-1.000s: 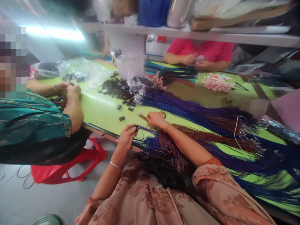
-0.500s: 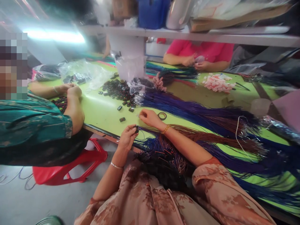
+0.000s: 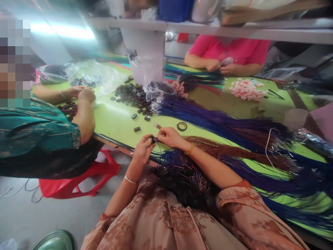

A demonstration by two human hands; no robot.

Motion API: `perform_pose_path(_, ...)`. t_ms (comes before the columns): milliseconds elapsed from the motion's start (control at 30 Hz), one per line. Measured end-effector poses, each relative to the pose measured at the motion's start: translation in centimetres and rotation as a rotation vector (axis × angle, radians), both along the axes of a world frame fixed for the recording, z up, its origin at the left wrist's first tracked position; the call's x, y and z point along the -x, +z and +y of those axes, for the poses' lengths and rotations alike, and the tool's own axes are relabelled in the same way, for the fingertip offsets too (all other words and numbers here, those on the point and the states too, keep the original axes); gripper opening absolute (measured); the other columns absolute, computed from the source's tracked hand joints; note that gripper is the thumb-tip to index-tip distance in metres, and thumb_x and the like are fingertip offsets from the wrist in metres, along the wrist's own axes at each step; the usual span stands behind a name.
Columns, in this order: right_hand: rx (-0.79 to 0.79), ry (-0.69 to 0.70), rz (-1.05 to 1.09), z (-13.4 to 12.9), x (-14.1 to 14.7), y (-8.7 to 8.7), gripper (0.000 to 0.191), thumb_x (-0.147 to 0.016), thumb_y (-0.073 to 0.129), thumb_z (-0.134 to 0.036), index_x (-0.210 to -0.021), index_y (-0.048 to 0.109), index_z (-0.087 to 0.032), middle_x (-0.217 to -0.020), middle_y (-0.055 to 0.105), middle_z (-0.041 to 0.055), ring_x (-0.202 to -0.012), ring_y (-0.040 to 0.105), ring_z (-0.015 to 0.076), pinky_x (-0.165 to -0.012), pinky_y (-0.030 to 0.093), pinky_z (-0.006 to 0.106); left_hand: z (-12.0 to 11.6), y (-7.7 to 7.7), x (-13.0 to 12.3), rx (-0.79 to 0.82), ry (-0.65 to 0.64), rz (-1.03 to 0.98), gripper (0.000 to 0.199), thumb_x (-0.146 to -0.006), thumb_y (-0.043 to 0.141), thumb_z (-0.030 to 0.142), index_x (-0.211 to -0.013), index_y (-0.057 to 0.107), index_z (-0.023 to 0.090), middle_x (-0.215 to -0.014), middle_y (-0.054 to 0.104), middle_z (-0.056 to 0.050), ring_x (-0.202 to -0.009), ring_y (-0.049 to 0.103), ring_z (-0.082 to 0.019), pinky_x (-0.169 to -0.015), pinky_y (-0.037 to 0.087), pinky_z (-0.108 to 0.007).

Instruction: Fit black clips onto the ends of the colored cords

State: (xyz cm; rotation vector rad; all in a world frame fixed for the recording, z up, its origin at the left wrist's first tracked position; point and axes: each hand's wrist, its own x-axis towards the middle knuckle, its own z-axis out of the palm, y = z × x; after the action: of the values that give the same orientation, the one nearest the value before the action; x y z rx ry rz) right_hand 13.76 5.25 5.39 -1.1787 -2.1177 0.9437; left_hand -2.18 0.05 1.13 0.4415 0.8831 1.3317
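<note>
Apparently the work stood partway through: a dark wire met the small black connector (image 3: 152,139), but whether it was fully seated could not be told, and many loose connectors (image 3: 132,97) remained in a heap farther up the green table (image 3: 114,119), no wires visible on them. The held connector was a dark, blocky piece, too small in view for its openings to be made out. It was just above the table's near edge, in the left hand (image 3: 142,149), whose thumb and fingers were clamped on it. Close beside it, the right hand (image 3: 170,137) was closed, fingertips together, around a few brown wires (image 3: 158,126) whose pale tips poked out beyond the knuckles. Three separate black pieces lay between the hands and the heap, and a roll of dark tape (image 3: 181,126) rested flat just past the right hand. Long blue and purple wires (image 3: 197,116) stretched away to the right, with a brown bundle (image 3: 221,147) nearer, passing by the right forearm. More wires spilled over the edge toward the lap, tangled with dark pieces; which of them were joined could not be told. At the left, a co-worker in teal (image 3: 39,128) sat with both hands close together.
</note>
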Motion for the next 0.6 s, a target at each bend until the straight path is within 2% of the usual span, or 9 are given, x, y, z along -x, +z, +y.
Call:
perform_pose_path(267,-0.005,-0.021,-0.064,-0.37,0.04,-0.14,0.014,-0.075,0.057,-0.024,-0.067,0.064,-0.013,-0.061,0.060,-0.0012,-0.057,0.047,0.0086,-0.055,0.027,0.021,-0.03,0.38,0.05,0.017,-0.015,0.015,0.023,-0.068,0.073,0.012,-0.090,0.066,0.016,-0.087,0.063,-0.002,-0.076,0.059,-0.008,-0.070,0.049,-0.020)
perform_pose_path(467,-0.005,-0.020,-0.099,-0.23,0.18,-0.16,0.013,-0.075,0.058,-0.023,-0.068,0.064,-0.013,-0.062,0.061,-0.0004,-0.058,0.047,0.0091,-0.056,0.028,0.022,-0.17,0.42,-0.05,0.014,-0.001,0.067,0.030,-0.063,0.079,0.015,-0.090,0.067,0.015,-0.084,0.064,-0.001,-0.071,0.059,-0.007,-0.068,0.049,-0.019)
perform_pose_path(600,-0.072,0.024,-0.166,-0.63,0.32,-0.08,0.011,-0.078,0.056,-0.021,-0.073,0.064,-0.014,-0.066,0.062,0.0005,-0.058,0.048,0.0100,-0.057,0.028,0.022,-0.37,0.30,-0.40,-0.034,0.015,0.145,0.031,-0.061,0.081,0.019,-0.088,0.067,0.016,-0.079,0.065,0.000,-0.067,0.058,-0.007,-0.063,0.047,-0.018)
